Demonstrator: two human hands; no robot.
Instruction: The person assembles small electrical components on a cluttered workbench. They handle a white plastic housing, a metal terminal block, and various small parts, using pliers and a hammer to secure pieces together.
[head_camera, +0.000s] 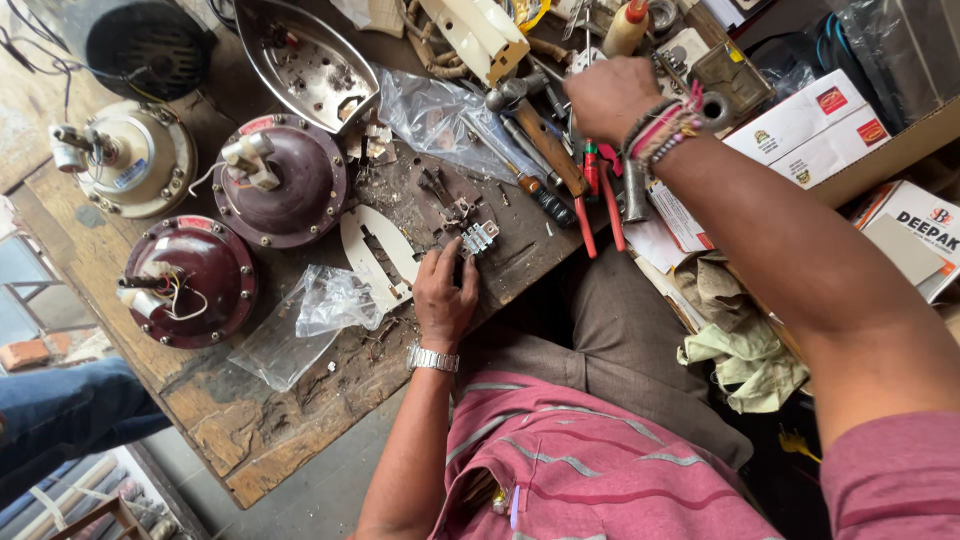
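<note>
The rough, cracked brown wooden workbench (250, 430) looks matt and grimy. On it sit two glossy maroon round metal motor housings (282, 180), rimmed with small bolts, and a duller cream round metal housing (135, 160). A shiny, scuffed pointed steel iron soleplate (305, 60) reflects light. Crinkled clear plastic bags (310, 315) glisten. The left hand (443, 295), above a polished metal wristwatch (433, 358), touches a small bright metal terminal block (479, 237). The right hand (610, 95), with woven thread wristbands (662, 130), hovers over red plastic-handled pliers (598, 200). Smooth white cardboard boxes (810, 125) look matt; a crumpled pale green cloth rag (745, 360) looks soft.
</note>
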